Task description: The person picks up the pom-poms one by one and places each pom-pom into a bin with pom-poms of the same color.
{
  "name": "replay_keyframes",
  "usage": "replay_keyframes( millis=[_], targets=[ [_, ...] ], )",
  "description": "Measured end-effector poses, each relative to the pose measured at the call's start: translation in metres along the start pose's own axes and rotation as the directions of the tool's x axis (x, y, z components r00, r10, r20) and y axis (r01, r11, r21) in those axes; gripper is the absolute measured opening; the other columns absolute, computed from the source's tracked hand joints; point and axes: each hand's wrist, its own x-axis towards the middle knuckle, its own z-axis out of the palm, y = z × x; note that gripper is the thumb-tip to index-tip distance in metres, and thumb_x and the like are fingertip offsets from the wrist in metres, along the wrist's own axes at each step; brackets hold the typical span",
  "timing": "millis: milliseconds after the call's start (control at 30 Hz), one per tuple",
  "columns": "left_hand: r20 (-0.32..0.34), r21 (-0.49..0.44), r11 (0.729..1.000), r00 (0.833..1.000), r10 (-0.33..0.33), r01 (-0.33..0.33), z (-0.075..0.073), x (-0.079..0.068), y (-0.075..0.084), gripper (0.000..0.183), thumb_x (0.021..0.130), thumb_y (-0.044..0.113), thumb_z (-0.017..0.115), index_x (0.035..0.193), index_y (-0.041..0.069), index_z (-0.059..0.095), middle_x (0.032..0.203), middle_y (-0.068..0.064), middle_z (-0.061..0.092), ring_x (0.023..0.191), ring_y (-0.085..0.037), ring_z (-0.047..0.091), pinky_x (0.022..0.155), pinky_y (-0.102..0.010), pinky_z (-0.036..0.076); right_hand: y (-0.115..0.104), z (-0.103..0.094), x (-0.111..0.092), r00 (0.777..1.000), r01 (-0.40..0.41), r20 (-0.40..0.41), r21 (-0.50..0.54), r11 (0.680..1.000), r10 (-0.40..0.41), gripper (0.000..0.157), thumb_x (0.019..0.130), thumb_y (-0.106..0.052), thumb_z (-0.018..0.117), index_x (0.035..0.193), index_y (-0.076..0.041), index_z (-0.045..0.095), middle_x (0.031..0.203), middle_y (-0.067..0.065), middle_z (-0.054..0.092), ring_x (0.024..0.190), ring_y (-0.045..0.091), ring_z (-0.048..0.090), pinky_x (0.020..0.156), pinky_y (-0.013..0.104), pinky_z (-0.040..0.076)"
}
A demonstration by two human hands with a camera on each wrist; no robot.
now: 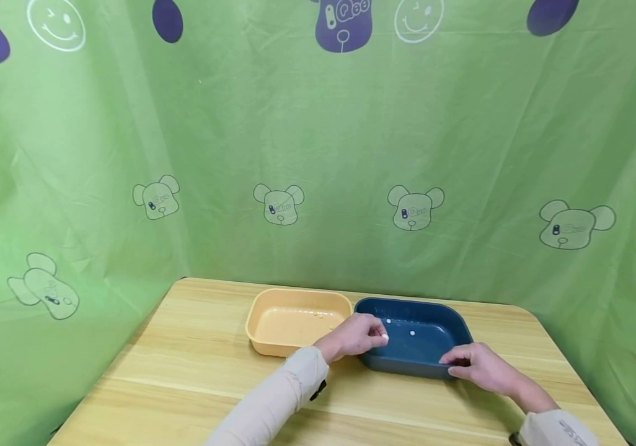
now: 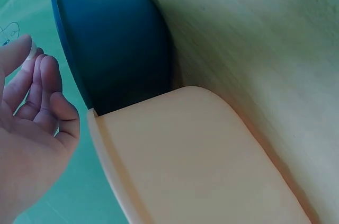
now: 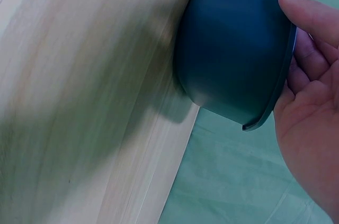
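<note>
Over the left side of the dark blue basin (image 1: 401, 365), my left hand (image 1: 354, 336) pinches a small white ball (image 1: 385, 337) between thumb and fingertips. The left wrist view shows a bit of that white ball (image 2: 33, 50) behind the thumb. Two more white balls lie in the basin, one near the middle (image 1: 412, 333) and one by the far wall (image 1: 388, 321). At the basin's near right corner, my right hand (image 1: 482, 368) grips the rim. In the right wrist view its thumb is outside the wall (image 3: 233, 49) and the fingers are inside.
To the left, a pale orange basin (image 1: 276, 344) stands against the blue one, with several small yellowish pieces (image 1: 320, 315) on its floor. Both rest on a wood-grain table (image 1: 195, 359). A green printed curtain (image 1: 318, 124) hangs behind and at the sides.
</note>
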Motion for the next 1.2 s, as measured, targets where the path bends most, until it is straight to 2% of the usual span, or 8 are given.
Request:
replay_keyframes(
  millis=[200, 600, 933, 1200],
  targets=[
    [-0.012, -0.019, 0.999, 0.999, -0.043, 0.042, 0.001, 0.003, -0.002, 0.009, 0.089, 0.021, 0.067, 0.081, 0.018, 0.065, 0.075, 0.013, 0.056, 0.072, -0.002, 0.049, 0.064, -0.015, 0.042, 0.000, -0.001, 0.000, 1.000, 0.002, 0.002, 0.001, 1.000, -0.002, 0.014, 0.081, -0.003, 0.070, 0.092, -0.011, 0.072, 0.091, -0.005, 0.069, 0.085, 0.005, 0.061, 0.071, 0.024, 0.050],
    [-0.029, 0.070, 0.998, 1.000, 0.004, -0.001, 0.001, 0.013, -0.004, 0.011, 0.090, 0.024, 0.065, 0.083, 0.017, 0.066, 0.074, 0.014, 0.056, 0.071, -0.001, 0.048, 0.065, -0.014, 0.040, -0.001, -0.002, 0.001, 1.000, -0.006, 0.005, 0.006, 1.000, 0.006, 0.013, 0.081, -0.003, 0.070, 0.092, -0.011, 0.072, 0.091, -0.005, 0.069, 0.085, 0.004, 0.061, 0.070, 0.024, 0.050],
    [-0.031, 0.068, 0.997, 0.999, -0.039, 0.041, -0.002, 0.018, -0.005, 0.009, 0.090, 0.021, 0.066, 0.084, 0.015, 0.064, 0.075, 0.012, 0.056, 0.071, -0.002, 0.049, 0.066, -0.014, 0.042, 0.001, -0.001, 0.001, 1.000, 0.011, 0.000, 0.012, 1.000, -0.011, 0.015, 0.081, -0.001, 0.070, 0.091, -0.011, 0.072, 0.090, -0.005, 0.069, 0.084, 0.005, 0.061, 0.070, 0.023, 0.049],
    [-0.052, 0.114, 0.992, 0.997, -0.049, 0.055, 0.001, 0.023, -0.011, 0.009, 0.089, 0.022, 0.066, 0.082, 0.016, 0.065, 0.074, 0.012, 0.056, 0.069, -0.002, 0.049, 0.065, -0.014, 0.041, -0.001, -0.001, 0.001, 1.000, 0.008, 0.013, 0.030, 1.000, -0.008, 0.014, 0.082, -0.001, 0.069, 0.092, -0.010, 0.072, 0.090, -0.003, 0.069, 0.084, 0.005, 0.061, 0.069, 0.024, 0.049]
  ],
)
